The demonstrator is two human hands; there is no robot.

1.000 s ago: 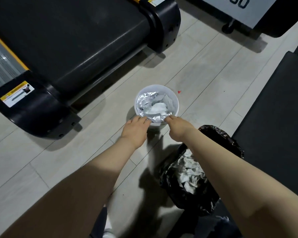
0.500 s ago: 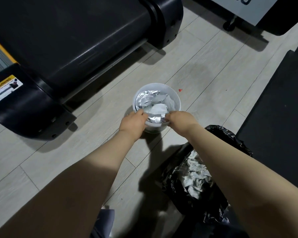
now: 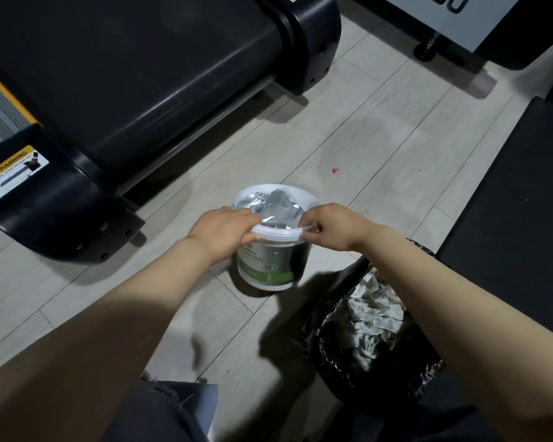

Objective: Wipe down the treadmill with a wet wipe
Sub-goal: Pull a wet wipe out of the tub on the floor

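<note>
The pale plank floor carries everything here. A white wet-wipe tub with a green label stands on it right under the two hands, silver foil showing in its mouth. Beyond the left hand sits the rear end of the black treadmill, a warning sticker on its near corner. Below the right hand is a black bin bag of crumpled white wipes. A black mat lies out past the right hand, and a small red speck lies beyond the tub
</note>
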